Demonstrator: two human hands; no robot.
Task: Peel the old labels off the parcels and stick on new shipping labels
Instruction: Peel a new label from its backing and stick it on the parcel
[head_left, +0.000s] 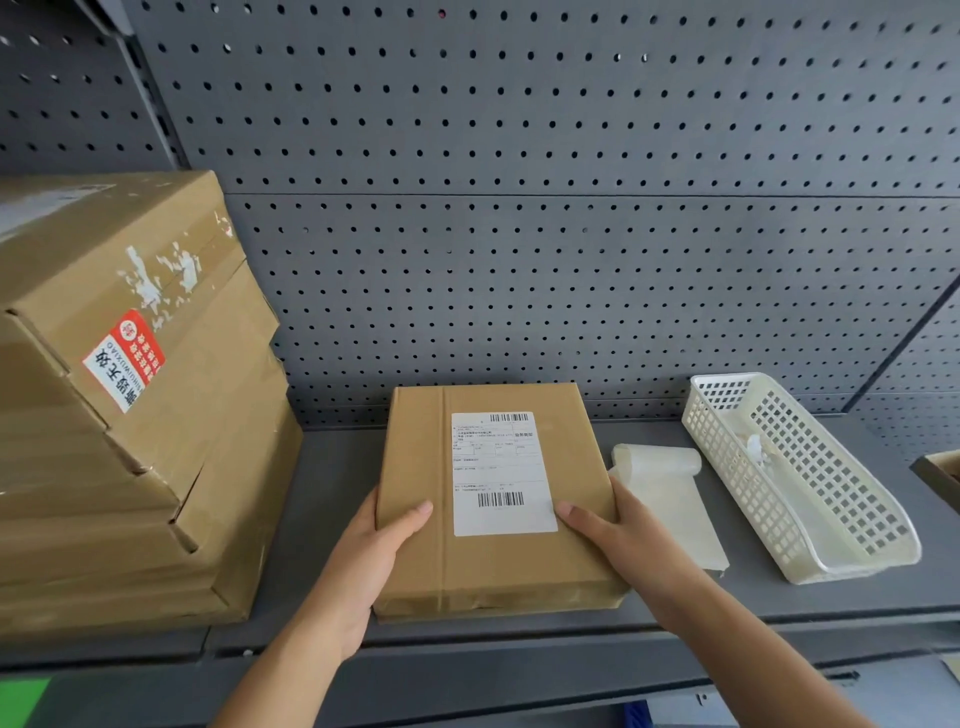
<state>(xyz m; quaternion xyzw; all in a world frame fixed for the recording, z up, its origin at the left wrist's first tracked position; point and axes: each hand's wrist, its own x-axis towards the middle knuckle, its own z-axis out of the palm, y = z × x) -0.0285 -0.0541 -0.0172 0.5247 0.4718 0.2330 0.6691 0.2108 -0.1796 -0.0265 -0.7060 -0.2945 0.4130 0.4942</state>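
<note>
On our grey shelf (779, 603) we see stacked cartons (130, 415), a labelled parcel (415, 467), backing paper (670, 499) and a white basket (789, 478).

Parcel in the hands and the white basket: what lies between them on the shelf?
In the head view, a roll of pale label backing paper lies between the parcel and the basket.

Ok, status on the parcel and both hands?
Left hand and right hand gripping the parcel by its sides, on the shelf. White label on top, fully stuck. Nothing blocking; backing paper and basket sit right.
</note>
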